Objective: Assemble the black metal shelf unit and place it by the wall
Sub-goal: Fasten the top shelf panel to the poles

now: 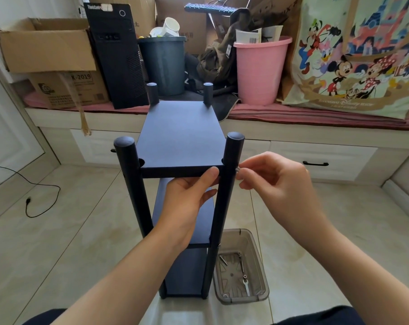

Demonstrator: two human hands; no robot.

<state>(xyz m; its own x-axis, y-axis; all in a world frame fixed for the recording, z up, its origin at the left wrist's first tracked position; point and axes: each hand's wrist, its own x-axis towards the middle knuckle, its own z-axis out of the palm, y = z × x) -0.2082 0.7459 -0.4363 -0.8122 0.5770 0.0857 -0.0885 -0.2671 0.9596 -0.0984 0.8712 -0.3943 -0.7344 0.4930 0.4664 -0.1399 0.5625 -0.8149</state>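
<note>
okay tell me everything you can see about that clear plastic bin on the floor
The bin is a small rectangular tub of smoky, see-through plastic, upright and open-topped, standing on the tiled floor beside the shelf unit's near right post. It holds loose screws and a small flat wrench. Neither hand touches it.

One shelf unit (179, 137) with four posts, three shelves; two buckets, one clear tray (261, 299)

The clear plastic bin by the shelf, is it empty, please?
Not empty: the bin on the floor holds a few bolts and a small wrench.
</note>
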